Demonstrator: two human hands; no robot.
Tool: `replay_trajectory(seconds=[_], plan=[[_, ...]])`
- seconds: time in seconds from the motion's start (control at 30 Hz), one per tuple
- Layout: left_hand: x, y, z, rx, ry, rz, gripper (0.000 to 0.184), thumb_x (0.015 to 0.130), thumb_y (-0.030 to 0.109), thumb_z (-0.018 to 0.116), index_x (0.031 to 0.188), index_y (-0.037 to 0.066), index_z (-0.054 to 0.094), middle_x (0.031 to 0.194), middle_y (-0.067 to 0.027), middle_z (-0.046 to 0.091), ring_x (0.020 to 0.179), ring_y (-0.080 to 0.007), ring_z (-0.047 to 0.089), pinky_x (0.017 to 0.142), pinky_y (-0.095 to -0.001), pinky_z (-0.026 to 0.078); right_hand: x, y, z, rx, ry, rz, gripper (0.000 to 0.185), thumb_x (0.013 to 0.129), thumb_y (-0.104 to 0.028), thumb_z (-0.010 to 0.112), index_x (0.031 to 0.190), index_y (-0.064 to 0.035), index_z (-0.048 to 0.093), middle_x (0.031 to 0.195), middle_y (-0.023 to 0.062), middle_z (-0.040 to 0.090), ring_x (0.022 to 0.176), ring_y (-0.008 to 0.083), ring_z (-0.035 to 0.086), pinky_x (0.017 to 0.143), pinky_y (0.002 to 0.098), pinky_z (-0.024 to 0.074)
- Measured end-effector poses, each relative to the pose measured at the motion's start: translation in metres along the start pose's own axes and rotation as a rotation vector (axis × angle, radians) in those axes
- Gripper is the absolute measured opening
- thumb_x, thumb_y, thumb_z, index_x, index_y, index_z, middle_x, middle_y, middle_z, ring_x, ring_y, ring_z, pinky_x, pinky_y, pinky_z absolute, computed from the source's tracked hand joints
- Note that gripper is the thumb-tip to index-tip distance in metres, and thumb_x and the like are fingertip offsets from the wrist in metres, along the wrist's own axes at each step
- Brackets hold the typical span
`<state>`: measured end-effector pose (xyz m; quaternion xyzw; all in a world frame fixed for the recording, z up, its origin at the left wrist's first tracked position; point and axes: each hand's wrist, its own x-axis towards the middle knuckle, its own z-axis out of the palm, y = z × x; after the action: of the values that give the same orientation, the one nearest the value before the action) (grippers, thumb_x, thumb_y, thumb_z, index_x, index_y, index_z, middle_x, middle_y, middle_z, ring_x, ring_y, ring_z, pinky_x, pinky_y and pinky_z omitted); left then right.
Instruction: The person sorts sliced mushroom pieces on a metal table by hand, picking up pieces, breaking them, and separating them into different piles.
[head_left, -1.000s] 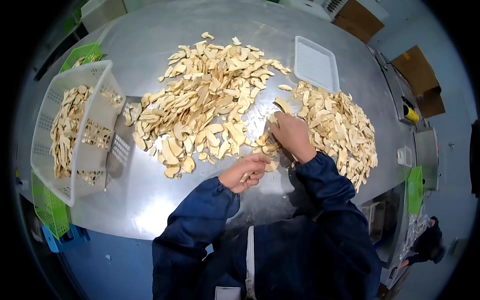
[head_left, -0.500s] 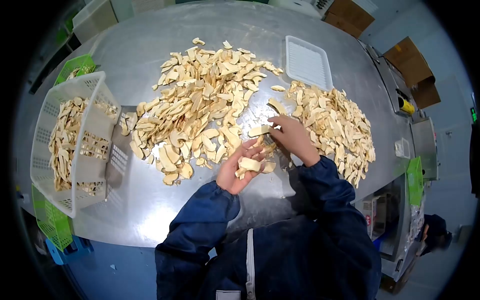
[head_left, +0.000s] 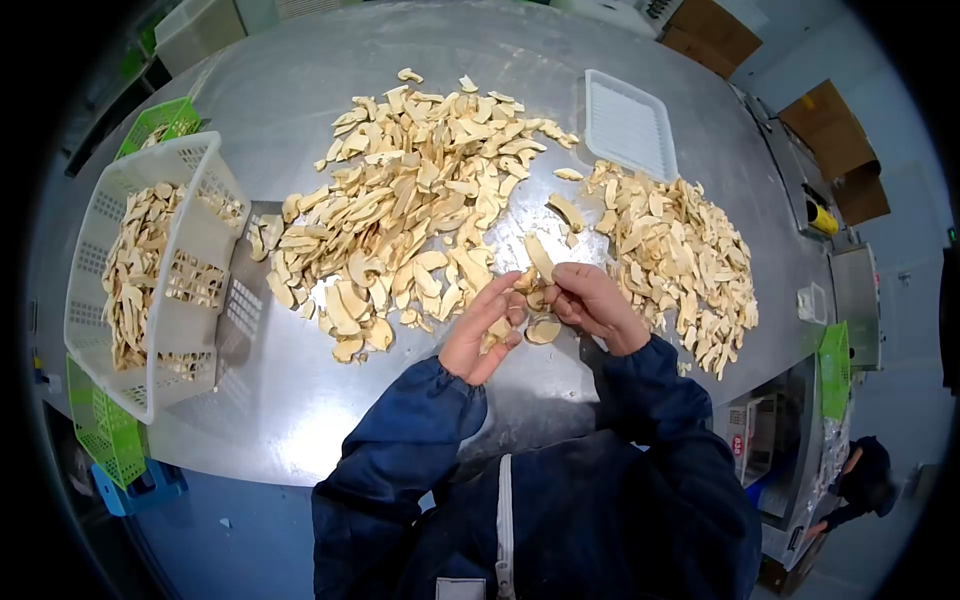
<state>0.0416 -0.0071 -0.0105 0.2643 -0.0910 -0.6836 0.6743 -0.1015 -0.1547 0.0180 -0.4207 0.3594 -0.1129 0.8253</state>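
My left hand is closed around a pale mushroom slice, its fingertips near those of the other hand. My right hand pinches a long mushroom slice between thumb and fingers, the slice pointing up and away from me. A few loose slices lie between and below the fingertips, one a rounded slice on the metal table. Beyond my left hand spreads a large mushroom slice pile. A second, denser slice heap lies to the right of my right hand.
A white perforated basket holding slices stands at the left, beside green baskets. A white ridged tray lies behind the right heap. Cardboard boxes stand at the far right. Another person is at the lower right edge.
My right hand has drawn back toward me, now pinching a long slice upright. My left hand's fingers have curled further over the slice in it. The view has shifted slightly.
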Motion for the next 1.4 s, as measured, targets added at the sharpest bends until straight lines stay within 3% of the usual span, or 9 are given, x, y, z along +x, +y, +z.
replay_trajectory(seconds=[0.13, 0.33, 0.63, 0.83, 0.9, 0.97, 1.07, 1.17, 1.4], plan=[[0.000, -0.004, 0.003, 0.015, 0.145, 0.004, 0.043, 0.090, 0.016, 0.053, 0.132, 0.010, 0.042, 0.104, 0.0025, 0.050, 0.084, -0.0042, 0.045, 0.064, -0.0196, 0.038, -0.013, 0.014, 0.009, -0.132, -0.035, -0.031, 0.023, 0.092, -0.019, 0.051, 0.077, -0.0020, 0.057, 0.063, 0.0033, 0.058, 0.044, 0.0053, 0.046, 0.040, 0.0165, 0.0331], [0.004, -0.004, -0.004, 0.059, 0.046, 0.049, 0.036, 0.089, 0.007, 0.050, 0.125, 0.004, 0.048, 0.100, -0.0012, 0.055, 0.078, -0.0039, 0.044, 0.054, -0.0165, 0.030, -0.030, 0.018, 0.027, -0.388, -0.094, -0.073, 0.024, 0.090, -0.018, 0.050, 0.073, -0.0036, 0.058, 0.064, 0.0000, 0.059, 0.046, 0.0039, 0.045, 0.043, 0.0181, 0.0330], [0.001, -0.004, 0.005, 0.126, 0.065, 0.085, 0.014, 0.090, 0.009, 0.047, 0.101, 0.003, 0.053, 0.090, -0.0021, 0.056, 0.072, -0.0038, 0.045, 0.051, -0.0171, 0.029, -0.030, 0.027, 0.024, -0.537, -0.061, -0.241, 0.023, 0.086, -0.015, 0.049, 0.068, -0.0022, 0.057, 0.058, -0.0027, 0.053, 0.047, 0.0052, 0.046, 0.044, 0.0202, 0.0353], [0.006, -0.006, -0.005, -0.033, -0.003, -0.012, 0.009, 0.091, 0.018, 0.047, 0.090, 0.009, 0.049, 0.082, -0.0018, 0.052, 0.071, -0.0095, 0.048, 0.059, -0.0233, 0.043, 0.001, -0.022, -0.009, -1.068, 0.502, -0.407, 0.020, 0.083, -0.018, 0.055, 0.079, 0.0013, 0.060, 0.060, 0.0138, 0.053, 0.053, 0.0185, 0.055, 0.052, 0.0306, 0.0415], [0.006, -0.006, -0.007, -0.079, -0.021, -0.027, 0.019, 0.090, 0.015, 0.047, 0.108, 0.007, 0.048, 0.087, -0.0027, 0.053, 0.075, -0.0126, 0.051, 0.066, -0.0281, 0.048, 0.032, -0.030, -0.041, -1.351, 0.609, -0.808, 0.018, 0.079, -0.016, 0.058, 0.091, -0.0018, 0.061, 0.078, 0.0118, 0.061, 0.069, 0.0261, 0.059, 0.063, 0.0336, 0.0464], [0.005, -0.004, -0.004, -0.074, -0.002, -0.033, 0.030, 0.090, 0.012, 0.047, 0.119, 0.007, 0.045, 0.091, -0.0035, 0.054, 0.078, -0.0137, 0.052, 0.070, -0.0299, 0.049, 0.041, -0.039, -0.039, -1.486, 0.656, -0.688, 0.024, 0.079, -0.023, 0.058, 0.093, -0.0036, 0.062, 0.089, 0.0156, 0.059, 0.084, 0.0307, 0.057, 0.068, 0.0408, 0.0458], [0.002, -0.001, -0.002, -0.076, -0.030, -0.035, 0.044, 0.087, 0.007, 0.049, 0.129, 0.010, 0.038, 0.103, -0.0057, 0.054, 0.088, -0.0160, 0.055, 0.078, -0.0337, 0.050, 0.048, -0.045, -0.029, -1.696, 0.632, -0.674, 0.027, 0.079, -0.026, 0.058, 0.091, -0.0021, 0.062, 0.084, 0.0166, 0.059, 0.082, 0.0326, 0.057, 0.070, 0.0404, 0.0462], [0.006, -0.004, -0.010, -0.142, -0.085, -0.033, 0.036, 0.087, 0.007, 0.051, 0.121, 0.008, 0.043, 0.100, -0.0048, 0.052, 0.083, -0.0145, 0.052, 0.073, -0.0310, 0.047, 0.058, -0.047, -0.034, -1.619, 0.552, -0.693, 0.024, 0.079, -0.025, 0.058, 0.085, -0.0016, 0.061, 0.082, 0.0141, 0.062, 0.076, 0.0277, 0.060, 0.065, 0.0383, 0.0479], [0.012, -0.008, -0.020, -0.150, -0.121, 0.024, 0.018, 0.088, 0.011, 0.050, 0.105, 0.006, 0.047, 0.089, -0.0029, 0.047, 0.073, -0.0123, 0.045, 0.060, -0.0261, 0.039, 0.017, -0.048, -0.017, -0.057, -0.181, -0.061, 0.019, 0.089, -0.009, 0.045, 0.092, 0.0073, 0.054, 0.079, 0.0140, 0.063, 0.059, 0.0118, 0.056, 0.045, 0.0196, 0.0413]])
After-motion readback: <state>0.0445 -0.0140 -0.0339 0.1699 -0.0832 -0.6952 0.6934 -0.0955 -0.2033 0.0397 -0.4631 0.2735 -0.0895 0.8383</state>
